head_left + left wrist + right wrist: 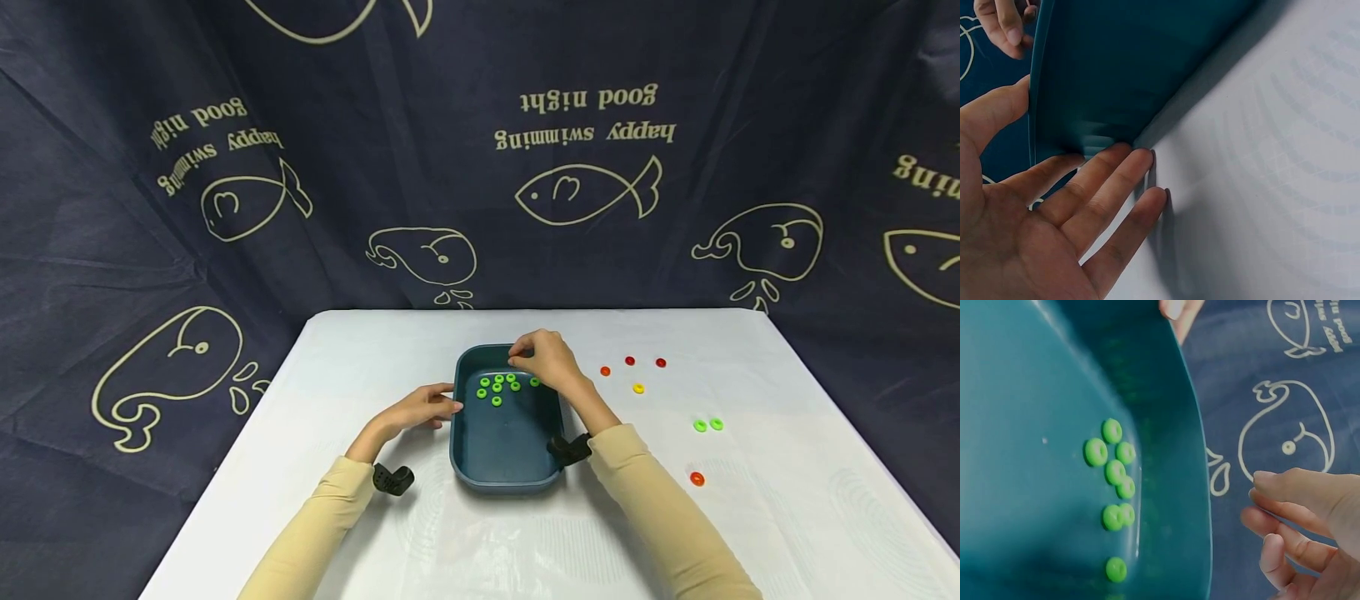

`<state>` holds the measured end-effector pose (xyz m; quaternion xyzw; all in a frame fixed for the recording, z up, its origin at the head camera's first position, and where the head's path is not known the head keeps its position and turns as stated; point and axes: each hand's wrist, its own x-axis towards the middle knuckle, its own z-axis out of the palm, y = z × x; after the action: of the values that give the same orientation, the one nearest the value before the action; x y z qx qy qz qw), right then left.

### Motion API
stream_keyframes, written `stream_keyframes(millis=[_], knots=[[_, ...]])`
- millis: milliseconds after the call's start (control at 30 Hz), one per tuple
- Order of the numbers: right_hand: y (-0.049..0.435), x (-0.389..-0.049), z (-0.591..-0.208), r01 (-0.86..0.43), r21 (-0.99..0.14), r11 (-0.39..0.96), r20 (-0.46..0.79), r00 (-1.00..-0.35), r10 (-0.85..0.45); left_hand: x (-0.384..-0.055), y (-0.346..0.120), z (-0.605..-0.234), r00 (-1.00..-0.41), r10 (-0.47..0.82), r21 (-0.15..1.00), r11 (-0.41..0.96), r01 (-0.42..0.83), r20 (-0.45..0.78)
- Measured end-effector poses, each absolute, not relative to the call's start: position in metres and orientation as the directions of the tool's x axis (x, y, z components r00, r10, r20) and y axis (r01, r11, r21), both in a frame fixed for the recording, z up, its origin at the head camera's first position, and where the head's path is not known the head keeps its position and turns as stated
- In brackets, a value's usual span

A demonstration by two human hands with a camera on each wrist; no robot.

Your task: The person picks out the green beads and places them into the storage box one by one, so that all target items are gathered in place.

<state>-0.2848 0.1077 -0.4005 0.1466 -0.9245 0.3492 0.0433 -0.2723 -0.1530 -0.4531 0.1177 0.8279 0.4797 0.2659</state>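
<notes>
A dark teal plastic bin (507,450) stands on the white table, with several bright green rings (497,401) scattered over the far part of its floor. At the bin's left side is my left hand (420,406), its thumb at the rim and its fingers spread, fairly straight, along the outer wall. In the left wrist view the little finger lies lower, near the tabletop. My right hand (547,357) hovers over the far right corner of the bin. Its thumb and fingers (1297,487) are loosely bent, and the right wrist view shows nothing between them.
To the right of the bin, red rings (630,361), orange-red rings (697,479), a yellow ring (638,388) and two green rings (701,426) lie apart on the table (795,500). A dark blue curtain (600,250) with fish drawings hangs behind the table.
</notes>
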Motion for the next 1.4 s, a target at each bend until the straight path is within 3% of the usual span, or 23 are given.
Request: stream_keyframes(millis=[1400], knots=[[0.188, -0.263, -0.403, -0.233, -0.650, 0.723, 0.267, -0.961, -0.070, -0.273, -0.154, -0.453, -0.828, 0.461, 0.854, 0.518, -0.042, -0.320]])
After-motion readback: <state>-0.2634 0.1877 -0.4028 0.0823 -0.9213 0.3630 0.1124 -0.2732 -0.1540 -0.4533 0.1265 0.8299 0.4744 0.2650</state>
